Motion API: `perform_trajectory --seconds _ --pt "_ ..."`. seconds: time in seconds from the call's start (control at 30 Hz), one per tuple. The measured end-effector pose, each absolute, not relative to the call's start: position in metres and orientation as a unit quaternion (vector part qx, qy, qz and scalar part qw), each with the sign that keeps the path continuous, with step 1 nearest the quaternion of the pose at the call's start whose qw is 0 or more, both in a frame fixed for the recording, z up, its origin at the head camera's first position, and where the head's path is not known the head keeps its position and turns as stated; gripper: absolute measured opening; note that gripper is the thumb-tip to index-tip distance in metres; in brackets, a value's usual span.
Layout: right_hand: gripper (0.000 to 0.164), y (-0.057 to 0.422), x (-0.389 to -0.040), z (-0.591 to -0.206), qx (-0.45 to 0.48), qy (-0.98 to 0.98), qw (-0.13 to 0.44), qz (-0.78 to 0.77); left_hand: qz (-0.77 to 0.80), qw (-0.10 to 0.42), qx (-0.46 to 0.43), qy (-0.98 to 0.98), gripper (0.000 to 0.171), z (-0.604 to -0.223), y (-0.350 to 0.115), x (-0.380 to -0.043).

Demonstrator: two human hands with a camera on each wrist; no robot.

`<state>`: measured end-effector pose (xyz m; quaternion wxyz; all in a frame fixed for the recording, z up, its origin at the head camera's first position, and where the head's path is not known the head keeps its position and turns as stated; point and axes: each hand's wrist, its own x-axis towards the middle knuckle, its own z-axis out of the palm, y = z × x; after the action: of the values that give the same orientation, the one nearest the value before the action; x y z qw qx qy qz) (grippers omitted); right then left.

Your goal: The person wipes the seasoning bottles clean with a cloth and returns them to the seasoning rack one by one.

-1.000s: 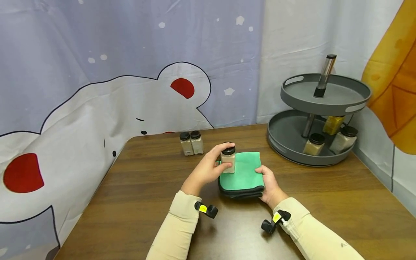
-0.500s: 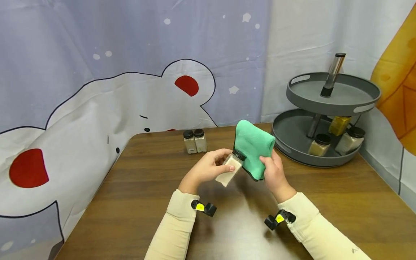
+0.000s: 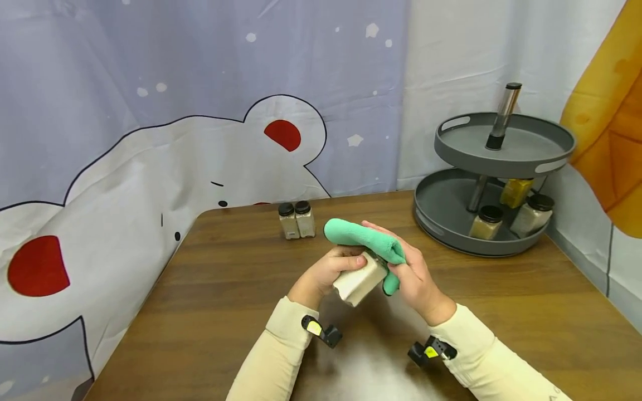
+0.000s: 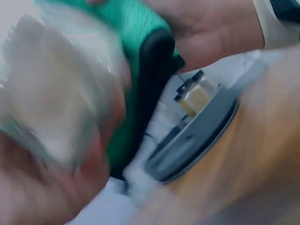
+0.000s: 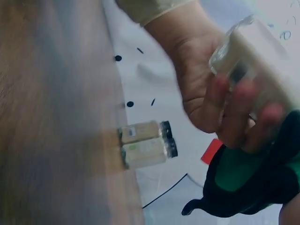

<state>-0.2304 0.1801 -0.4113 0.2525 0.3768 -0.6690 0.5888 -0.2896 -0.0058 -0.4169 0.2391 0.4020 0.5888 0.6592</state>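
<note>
One glass jar (image 3: 361, 281) full of pale stuff is held up over the brown bench (image 3: 215, 317), tipped so its bottom points down. The left hand (image 3: 328, 273) grips it, with the thumb on one side and the fingers curled around it. The right hand (image 3: 418, 281) pinches a green cloth (image 3: 363, 235) with a black edge. The cloth is folded over the jar's top end and touches it, so the top is mostly hidden.

Two more jars (image 3: 289, 224) with black lids stand side by side near the back of the bench. To the right is a gray stand (image 3: 506, 167) with two round trays. Three jars (image 3: 485, 225) sit on its low tray. Behind the bench hangs a curtain (image 3: 200, 61) with a big white animal on it.
</note>
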Motion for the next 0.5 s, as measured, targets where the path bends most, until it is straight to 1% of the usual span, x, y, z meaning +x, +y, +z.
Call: perform_trajectory --seconds 0.07,0.13,0.17,0.23,0.3,0.37,0.43,0.5 --pt "0.061 0.183 -0.230 -0.416 0.315 -0.682 0.234 0.618 0.556 0.112 0.410 0.714 0.033 -0.407 -0.003 -0.282" --pt "0.051 0.186 -0.229 -0.420 0.251 -0.677 0.203 0.661 0.390 -0.031 0.397 0.830 0.032 -0.396 0.001 -0.272" --pt "0.047 0.187 -0.229 -0.421 0.225 -0.662 0.181 0.692 0.306 -0.092 0.381 0.868 0.032 -0.392 0.003 -0.267" --pt "0.039 0.190 -0.228 -0.424 0.178 -0.615 0.140 0.755 0.182 -0.179 0.346 0.903 0.038 -0.387 0.007 -0.260" --pt "0.036 0.195 -0.227 -0.425 0.142 -0.557 0.088 0.813 0.141 -0.226 0.319 0.909 0.043 -0.386 0.007 -0.259" --pt "0.032 0.208 -0.222 -0.426 0.103 -0.511 0.024 0.853 0.153 -0.244 0.291 0.912 0.049 -0.386 0.003 -0.263" --pt "0.027 0.228 -0.215 -0.426 0.055 -0.482 -0.024 0.874 0.194 -0.242 0.263 0.914 0.051 -0.385 -0.004 -0.269" --pt "0.025 0.254 -0.207 -0.424 0.021 -0.466 -0.043 0.883 0.248 -0.226 0.241 0.911 0.051 -0.384 -0.011 -0.275"
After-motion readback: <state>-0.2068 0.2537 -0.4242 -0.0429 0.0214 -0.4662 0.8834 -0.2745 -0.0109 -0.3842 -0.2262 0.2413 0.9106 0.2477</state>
